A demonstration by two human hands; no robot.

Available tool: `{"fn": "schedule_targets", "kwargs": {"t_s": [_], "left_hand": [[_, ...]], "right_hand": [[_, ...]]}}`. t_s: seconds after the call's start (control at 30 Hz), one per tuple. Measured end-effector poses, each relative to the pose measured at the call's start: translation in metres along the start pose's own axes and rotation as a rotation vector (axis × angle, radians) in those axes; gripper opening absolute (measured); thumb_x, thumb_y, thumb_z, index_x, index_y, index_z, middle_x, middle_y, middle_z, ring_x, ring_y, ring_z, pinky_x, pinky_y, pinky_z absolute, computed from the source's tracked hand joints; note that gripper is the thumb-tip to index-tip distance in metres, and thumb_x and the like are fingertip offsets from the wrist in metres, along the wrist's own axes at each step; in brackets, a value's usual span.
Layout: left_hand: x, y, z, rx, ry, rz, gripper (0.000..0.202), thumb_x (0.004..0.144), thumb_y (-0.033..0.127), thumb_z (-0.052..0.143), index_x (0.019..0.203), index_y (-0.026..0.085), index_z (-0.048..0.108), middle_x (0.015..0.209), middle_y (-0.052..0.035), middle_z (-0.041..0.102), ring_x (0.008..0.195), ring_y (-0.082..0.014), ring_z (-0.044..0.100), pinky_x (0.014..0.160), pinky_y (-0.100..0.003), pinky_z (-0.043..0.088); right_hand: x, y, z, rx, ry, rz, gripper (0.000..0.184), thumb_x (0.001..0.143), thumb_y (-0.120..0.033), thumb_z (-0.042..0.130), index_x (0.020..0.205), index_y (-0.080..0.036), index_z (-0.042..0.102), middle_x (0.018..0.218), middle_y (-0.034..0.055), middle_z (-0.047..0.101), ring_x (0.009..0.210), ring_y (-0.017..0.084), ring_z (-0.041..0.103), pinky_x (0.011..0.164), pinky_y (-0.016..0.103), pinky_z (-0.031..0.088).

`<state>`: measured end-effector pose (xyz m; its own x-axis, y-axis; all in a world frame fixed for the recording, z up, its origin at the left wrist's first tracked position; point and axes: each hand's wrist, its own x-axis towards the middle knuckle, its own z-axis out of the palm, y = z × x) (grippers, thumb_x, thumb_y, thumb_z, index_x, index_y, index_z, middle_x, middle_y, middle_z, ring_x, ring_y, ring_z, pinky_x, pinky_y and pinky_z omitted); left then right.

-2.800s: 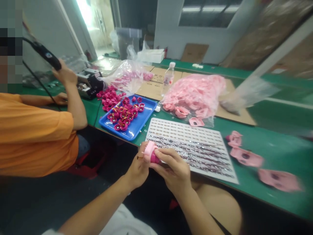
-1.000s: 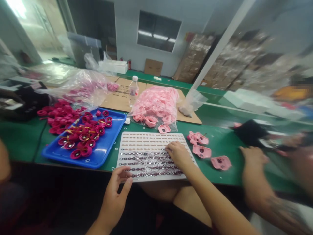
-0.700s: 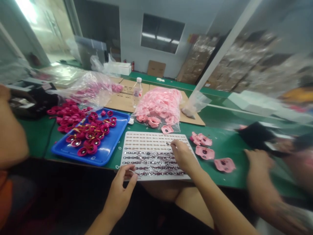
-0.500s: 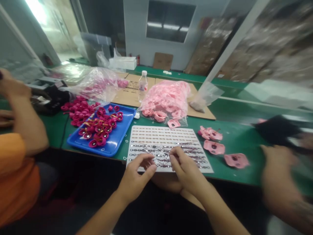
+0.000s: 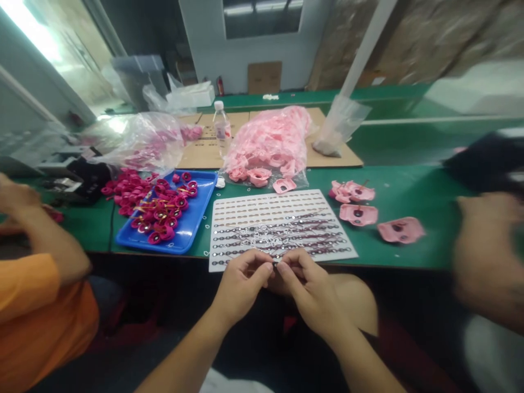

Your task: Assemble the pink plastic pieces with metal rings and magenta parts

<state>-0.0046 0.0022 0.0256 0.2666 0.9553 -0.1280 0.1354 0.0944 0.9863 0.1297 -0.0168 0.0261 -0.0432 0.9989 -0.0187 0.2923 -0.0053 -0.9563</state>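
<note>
My left hand (image 5: 241, 281) and my right hand (image 5: 305, 284) meet fingertip to fingertip just below the near edge of a white perforated sheet (image 5: 278, 210) that holds rows of small dark and metal parts. Both hands are pinched shut on something tiny that I cannot make out. Several pale pink plastic pieces (image 5: 358, 213) lie on the green table (image 5: 409, 185) to the right of the sheet. A blue tray (image 5: 196, 229) of magenta round parts sits to its left.
A clear bag of pale pink pieces (image 5: 272, 142), a water bottle (image 5: 221, 126) and a bag of magenta parts (image 5: 143, 139) stand behind on cardboard. A person in an orange sleeve (image 5: 36, 305) sits at left; another person's blurred hand (image 5: 487, 256) is at right.
My hands let go of a pink part, reached onto the white sheet, then drew back together to its near edge in a pinch. The view has tilted down.
</note>
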Motion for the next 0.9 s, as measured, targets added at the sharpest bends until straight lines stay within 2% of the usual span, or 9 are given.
{"fn": "schedule_targets", "kwargs": {"t_s": [0.17, 0.23, 0.4, 0.57, 0.63, 0.7, 0.8, 0.83, 0.9], "left_hand": [[0.003, -0.001, 0.006, 0.083, 0.036, 0.042, 0.010, 0.072, 0.022, 0.046, 0.072, 0.015, 0.053, 0.064, 0.0003, 0.051, 0.057, -0.0074, 0.045, 0.053, -0.018, 0.036], [0.006, -0.004, 0.007, 0.037, 0.024, 0.038, 0.008, 0.071, 0.018, 0.046, 0.067, 0.014, 0.052, 0.060, 0.0014, 0.048, 0.055, -0.0061, 0.042, 0.051, -0.017, 0.034], [0.014, -0.015, 0.014, -0.269, -0.116, -0.149, 0.006, 0.071, 0.017, 0.041, 0.068, 0.015, 0.046, 0.047, 0.0058, 0.030, 0.041, -0.0029, 0.025, 0.038, -0.015, 0.020], [0.023, -0.020, 0.021, -0.308, -0.144, -0.211, 0.007, 0.070, 0.020, 0.041, 0.065, 0.015, 0.043, 0.049, 0.0059, 0.026, 0.042, -0.0035, 0.021, 0.038, -0.015, 0.018], [0.033, -0.019, 0.017, -0.200, -0.091, -0.186, 0.010, 0.071, 0.024, 0.039, 0.065, 0.016, 0.042, 0.048, 0.0064, 0.023, 0.041, -0.0040, 0.020, 0.037, -0.015, 0.019], [0.049, -0.014, 0.007, 0.049, 0.037, -0.083, 0.014, 0.072, 0.028, 0.038, 0.065, 0.017, 0.043, 0.047, 0.0063, 0.024, 0.040, -0.0047, 0.022, 0.038, -0.016, 0.021], [0.089, 0.001, -0.008, 0.581, 0.235, 0.167, 0.022, 0.071, 0.034, 0.042, 0.058, 0.017, 0.046, 0.051, 0.0036, 0.039, 0.050, -0.0076, 0.037, 0.050, -0.018, 0.031], [0.105, 0.006, -0.011, 0.719, 0.245, 0.204, 0.024, 0.071, 0.036, 0.041, 0.058, 0.017, 0.049, 0.053, 0.0025, 0.045, 0.054, -0.0092, 0.041, 0.054, -0.020, 0.033], [0.138, 0.015, -0.010, 0.769, 0.229, 0.219, 0.024, 0.072, 0.036, 0.041, 0.067, 0.018, 0.055, 0.064, 0.0000, 0.055, 0.062, -0.0120, 0.047, 0.062, -0.022, 0.035]], "right_hand": [[-0.003, 0.008, -0.005, 0.190, -0.008, 0.026, 0.013, 0.075, -0.032, 0.045, 0.073, -0.020, 0.041, 0.068, 0.0003, 0.045, 0.060, 0.012, 0.045, 0.053, 0.022, 0.034], [-0.005, 0.012, -0.002, 0.342, -0.038, 0.062, 0.013, 0.077, -0.031, 0.044, 0.073, -0.019, 0.040, 0.065, -0.0006, 0.041, 0.057, 0.010, 0.040, 0.051, 0.022, 0.031], [-0.009, 0.025, 0.013, 0.887, -0.095, 0.170, 0.012, 0.081, -0.030, 0.036, 0.075, -0.019, 0.038, 0.057, -0.0035, 0.027, 0.050, 0.007, 0.028, 0.049, 0.021, 0.025], [-0.006, 0.030, 0.011, 1.187, -0.058, 0.180, 0.016, 0.082, -0.030, 0.034, 0.072, -0.019, 0.037, 0.054, -0.0048, 0.018, 0.048, 0.007, 0.017, 0.048, 0.021, 0.021], [-0.007, 0.036, 0.008, 1.213, -0.021, 0.182, 0.018, 0.082, -0.033, 0.033, 0.070, -0.020, 0.036, 0.052, -0.0052, 0.017, 0.047, 0.007, 0.015, 0.047, 0.022, 0.021], [-0.010, 0.052, 0.013, 1.168, -0.008, 0.198, 0.021, 0.080, -0.037, 0.035, 0.068, -0.020, 0.036, 0.051, -0.0056, 0.016, 0.045, 0.007, 0.014, 0.045, 0.022, 0.020], [-0.020, 0.095, 0.039, 0.956, -0.120, 0.245, 0.029, 0.069, -0.048, 0.045, 0.063, -0.020, 0.037, 0.048, -0.0058, 0.021, 0.040, 0.005, 0.017, 0.042, 0.022, 0.018], [-0.023, 0.110, 0.051, 0.858, -0.168, 0.262, 0.032, 0.064, -0.051, 0.047, 0.061, -0.020, 0.038, 0.048, -0.0053, 0.024, 0.039, 0.006, 0.019, 0.042, 0.022, 0.017], [-0.026, 0.135, 0.071, 0.674, -0.126, 0.266, 0.036, 0.057, -0.053, 0.049, 0.053, -0.019, 0.036, 0.046, -0.0041, 0.027, 0.041, 0.007, 0.021, 0.044, 0.023, 0.017]]}}
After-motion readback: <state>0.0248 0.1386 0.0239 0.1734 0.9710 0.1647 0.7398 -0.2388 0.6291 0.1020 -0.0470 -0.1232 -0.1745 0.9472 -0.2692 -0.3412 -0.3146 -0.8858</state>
